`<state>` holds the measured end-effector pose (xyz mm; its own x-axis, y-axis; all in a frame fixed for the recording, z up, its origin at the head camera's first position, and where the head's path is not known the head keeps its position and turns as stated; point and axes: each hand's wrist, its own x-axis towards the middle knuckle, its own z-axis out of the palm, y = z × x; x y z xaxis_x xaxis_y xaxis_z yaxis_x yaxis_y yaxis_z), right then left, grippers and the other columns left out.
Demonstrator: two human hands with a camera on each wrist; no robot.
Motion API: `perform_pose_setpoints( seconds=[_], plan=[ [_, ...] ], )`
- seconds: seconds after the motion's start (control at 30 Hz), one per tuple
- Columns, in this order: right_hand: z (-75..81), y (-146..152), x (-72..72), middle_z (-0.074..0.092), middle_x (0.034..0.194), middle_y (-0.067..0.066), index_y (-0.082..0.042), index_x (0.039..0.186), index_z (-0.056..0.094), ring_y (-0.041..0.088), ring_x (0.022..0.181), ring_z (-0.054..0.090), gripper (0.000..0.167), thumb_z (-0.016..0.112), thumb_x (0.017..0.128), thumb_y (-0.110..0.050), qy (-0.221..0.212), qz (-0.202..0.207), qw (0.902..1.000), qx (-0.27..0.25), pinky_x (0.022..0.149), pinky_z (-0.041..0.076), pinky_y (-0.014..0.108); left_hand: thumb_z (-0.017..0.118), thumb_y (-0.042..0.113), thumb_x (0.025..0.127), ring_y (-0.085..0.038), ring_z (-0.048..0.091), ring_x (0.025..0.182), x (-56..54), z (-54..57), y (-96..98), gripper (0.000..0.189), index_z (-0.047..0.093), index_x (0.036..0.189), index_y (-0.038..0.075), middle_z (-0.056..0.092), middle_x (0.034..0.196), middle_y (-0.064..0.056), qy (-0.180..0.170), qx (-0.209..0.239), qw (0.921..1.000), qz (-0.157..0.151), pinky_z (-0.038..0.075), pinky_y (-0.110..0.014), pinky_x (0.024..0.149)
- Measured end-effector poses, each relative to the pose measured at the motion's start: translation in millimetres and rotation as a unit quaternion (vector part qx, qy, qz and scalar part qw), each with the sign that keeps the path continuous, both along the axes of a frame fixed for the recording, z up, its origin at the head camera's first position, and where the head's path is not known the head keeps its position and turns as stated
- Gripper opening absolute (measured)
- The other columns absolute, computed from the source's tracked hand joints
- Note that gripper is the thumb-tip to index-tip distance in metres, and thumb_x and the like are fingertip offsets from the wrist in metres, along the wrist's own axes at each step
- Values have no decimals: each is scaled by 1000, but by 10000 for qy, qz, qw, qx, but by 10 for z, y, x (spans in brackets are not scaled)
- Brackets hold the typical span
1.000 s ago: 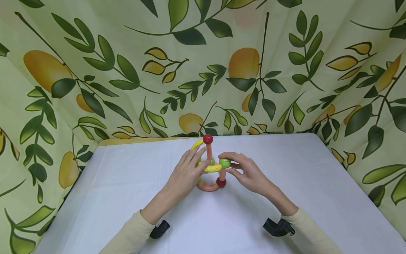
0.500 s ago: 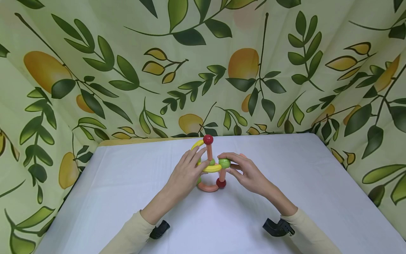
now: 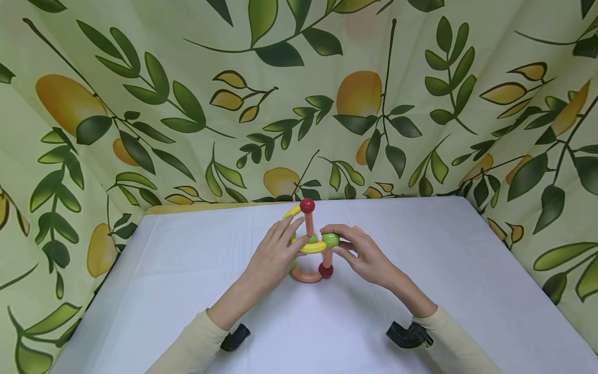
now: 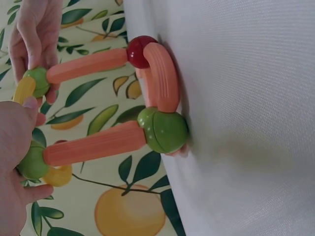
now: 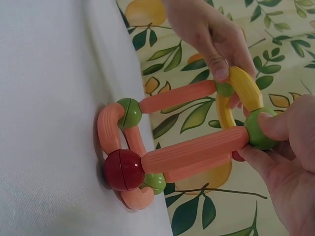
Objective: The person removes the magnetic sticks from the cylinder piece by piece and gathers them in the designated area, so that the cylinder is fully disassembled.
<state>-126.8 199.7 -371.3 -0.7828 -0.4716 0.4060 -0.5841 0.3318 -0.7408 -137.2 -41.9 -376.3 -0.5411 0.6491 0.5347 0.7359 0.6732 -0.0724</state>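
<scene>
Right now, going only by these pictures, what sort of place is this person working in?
Probably an indoor tabletop recording corner: a white-covered table, a leaf-and-fruit printed backdrop behind it, and a black device at each wrist.

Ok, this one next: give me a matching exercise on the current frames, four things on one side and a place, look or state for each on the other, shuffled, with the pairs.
Things
1. right hand
2. highest red ball
3. tablecloth
4. curtain

Places, looks, states
A. atop an upright stick
B. printed with leaves
C. pinching a green ball
D. plain white

Pairs: 1-C, 2-A, 3-D, 4-B
</scene>
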Motion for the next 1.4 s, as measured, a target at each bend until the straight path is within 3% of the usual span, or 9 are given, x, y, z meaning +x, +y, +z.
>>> perform_pose_setpoints(
  seconds=[0.7,1.0,1.4],
  plan=[
    [-31,-9,-15,57,134,14,1,132,55,22,119,57,43,61,91,9,-364,173,9987,-307,95,50,33,81,10,81,-37,40,135,-6,-19,-6,38,65,115,13,48,143,-17,68,-35,10000,38,36,-47,110],
    [-38,-21,-31,54,132,20,3,132,52,24,120,56,40,54,93,13,-535,539,9947,-688,95,50,33,79,11,83,-37,39,136,-11,-30,-7,34,65,114,13,47,143,-17,0,17,10000,41,36,-47,111],
    [-12,-19,-38,54,135,18,2,134,50,25,120,57,40,53,95,8,-878,414,9936,-577,96,50,34,78,13,84,-38,38,137,-7,-15,-11,34,66,115,13,46,144,-17,-95,84,9999,38,35,-47,111]
  ],
)
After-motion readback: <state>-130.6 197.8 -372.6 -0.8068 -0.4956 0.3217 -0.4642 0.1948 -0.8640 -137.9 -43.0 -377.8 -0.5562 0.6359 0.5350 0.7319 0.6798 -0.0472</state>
